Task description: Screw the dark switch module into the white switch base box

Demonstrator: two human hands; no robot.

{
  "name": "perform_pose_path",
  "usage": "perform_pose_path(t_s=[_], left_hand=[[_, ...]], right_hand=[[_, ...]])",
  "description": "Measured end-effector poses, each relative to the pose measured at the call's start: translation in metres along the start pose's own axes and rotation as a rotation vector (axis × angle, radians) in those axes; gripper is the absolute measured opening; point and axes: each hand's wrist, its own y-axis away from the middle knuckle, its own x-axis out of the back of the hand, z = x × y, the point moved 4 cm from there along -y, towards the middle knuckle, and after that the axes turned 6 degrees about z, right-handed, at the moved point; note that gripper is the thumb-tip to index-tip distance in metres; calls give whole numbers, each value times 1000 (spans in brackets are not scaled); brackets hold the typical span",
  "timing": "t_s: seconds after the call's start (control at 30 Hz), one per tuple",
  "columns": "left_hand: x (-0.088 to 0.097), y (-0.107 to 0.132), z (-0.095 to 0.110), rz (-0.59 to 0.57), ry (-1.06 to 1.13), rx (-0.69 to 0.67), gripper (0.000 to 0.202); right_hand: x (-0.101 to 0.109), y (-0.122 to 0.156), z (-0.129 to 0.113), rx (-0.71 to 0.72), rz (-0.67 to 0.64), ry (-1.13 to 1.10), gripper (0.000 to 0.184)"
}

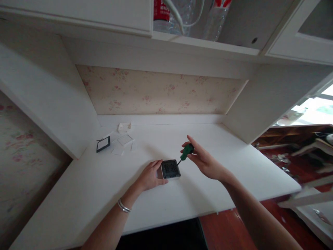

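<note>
A small square device [170, 169], black on top with a white edge, lies on the white desk [208, 194] in front of me. My left hand [152, 176] grips it from the left, fingers at its far corner and thumb along its near side. In my right hand [201, 158] is a screwdriver [186, 151] with a green handle, held tilted. Its thin shaft slants down to the right part of the device's black face; whether the tip sits in a screw is too small to tell.
To the left on the desk lie a black-framed panel [103, 144], a white square frame [125, 139], a white bracket-like piece [124, 127] and thin white strips. A cabinet shelf with plastic bottles [215, 19] and a white cable [175, 15] overhangs the desk. Side panels flank it.
</note>
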Motion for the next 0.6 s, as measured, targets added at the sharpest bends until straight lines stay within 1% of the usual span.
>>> perform_pose_path(t_s=[0.13,0.23,0.33,0.43,0.6], left_hand=[[0,0,-1,-3,2,8,91],[0,0,-1,-9,7,13,92],[1,0,1,-6,14,7,91],[3,0,3,0,14,-3,89],[4,0,5,2,16,-12,89]], right_hand=[[0,-3,-9,30,-78,8,61],[-1,-6,-15,43,-109,38,60],[0,-11,-19,29,-87,111,52],[1,-15,-23,46,-41,246,41],[2,-18,-24,86,26,462,38]])
